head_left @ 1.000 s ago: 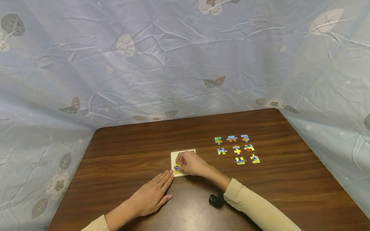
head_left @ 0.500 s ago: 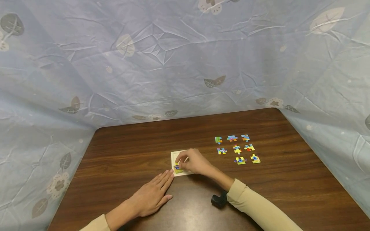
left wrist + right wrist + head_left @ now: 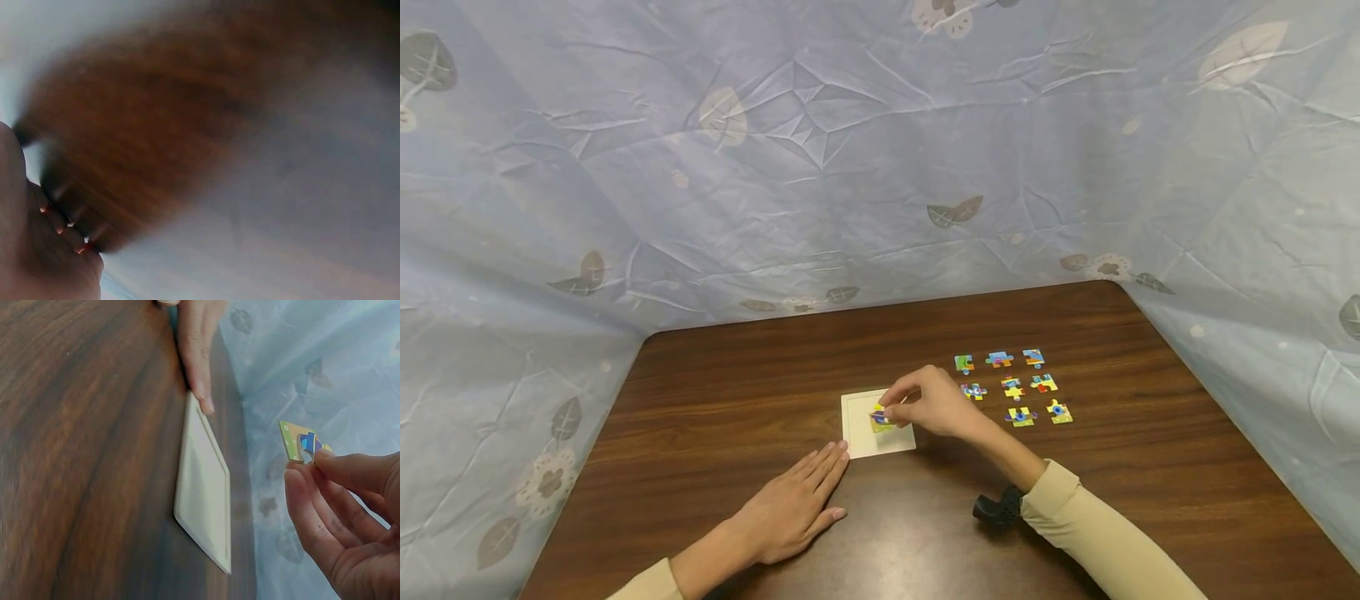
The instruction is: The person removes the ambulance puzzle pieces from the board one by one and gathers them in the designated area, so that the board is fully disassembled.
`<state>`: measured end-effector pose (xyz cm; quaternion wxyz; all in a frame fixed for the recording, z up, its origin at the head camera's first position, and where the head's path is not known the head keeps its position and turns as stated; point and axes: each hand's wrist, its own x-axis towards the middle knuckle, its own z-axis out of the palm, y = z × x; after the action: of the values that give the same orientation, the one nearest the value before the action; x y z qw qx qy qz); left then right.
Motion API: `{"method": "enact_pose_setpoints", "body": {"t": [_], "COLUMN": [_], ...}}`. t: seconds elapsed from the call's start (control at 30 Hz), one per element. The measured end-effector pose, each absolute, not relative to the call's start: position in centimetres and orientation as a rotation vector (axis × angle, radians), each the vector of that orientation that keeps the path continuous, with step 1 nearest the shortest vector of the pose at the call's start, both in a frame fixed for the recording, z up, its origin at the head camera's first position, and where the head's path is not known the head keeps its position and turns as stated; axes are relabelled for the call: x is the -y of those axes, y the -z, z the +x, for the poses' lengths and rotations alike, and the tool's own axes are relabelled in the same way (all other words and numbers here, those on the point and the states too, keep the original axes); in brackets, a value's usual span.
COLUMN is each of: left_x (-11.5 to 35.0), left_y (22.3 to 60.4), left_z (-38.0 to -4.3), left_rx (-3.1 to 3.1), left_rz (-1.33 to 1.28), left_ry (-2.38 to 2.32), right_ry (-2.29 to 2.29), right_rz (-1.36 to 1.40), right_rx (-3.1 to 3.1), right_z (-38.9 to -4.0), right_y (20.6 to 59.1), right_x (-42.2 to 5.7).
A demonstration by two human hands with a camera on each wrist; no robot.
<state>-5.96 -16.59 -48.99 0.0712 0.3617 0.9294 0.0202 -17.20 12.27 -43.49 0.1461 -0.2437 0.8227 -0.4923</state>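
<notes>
My right hand (image 3: 936, 407) pinches a jigsaw puzzle piece (image 3: 302, 442) between thumb and fingers, raised above the cream puzzle tray (image 3: 859, 433). Green, yellow and blue-purple print shows on the piece, and the fingertips cover part of it. In the right wrist view the tray (image 3: 203, 487) has a raised border and a bare inside. My left hand (image 3: 797, 504) lies flat with straight fingers, its fingertips at the tray's near left corner. The left wrist view is blurred and shows the underside of that hand (image 3: 47, 250) at its lower left.
Several loose puzzle pieces (image 3: 1021, 417) lie in rough rows on the brown wooden table (image 3: 737, 375), right of the tray. A black device (image 3: 997, 507) is at the right wrist. A pale patterned curtain (image 3: 820, 167) hangs behind and beside the table.
My right hand has lifted the puzzle piece out of the tray's near left corner and moved it to the right, uncovering the tray's inside. The left hand stays in place.
</notes>
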Motion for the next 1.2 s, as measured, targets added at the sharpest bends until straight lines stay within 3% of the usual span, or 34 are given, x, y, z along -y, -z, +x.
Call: {"method": "enact_pose_setpoints", "body": {"t": [0.63,1.2], "left_x": [16.8,16.7], "left_y": [49.3,49.4], "left_z": [-5.9,-6.0], "left_rx": [-2.79,-2.802], "left_rz": [1.091,1.118], "left_ry": [-0.05,-0.022], "right_ry": [1.58,1.476], "right_rz": [-0.49,-0.364], "right_rx": [-2.27,-2.32], "right_z": [-18.1,-18.8], "right_y": [42.7,45.5], "right_x": [-18.8,-24.2]}}
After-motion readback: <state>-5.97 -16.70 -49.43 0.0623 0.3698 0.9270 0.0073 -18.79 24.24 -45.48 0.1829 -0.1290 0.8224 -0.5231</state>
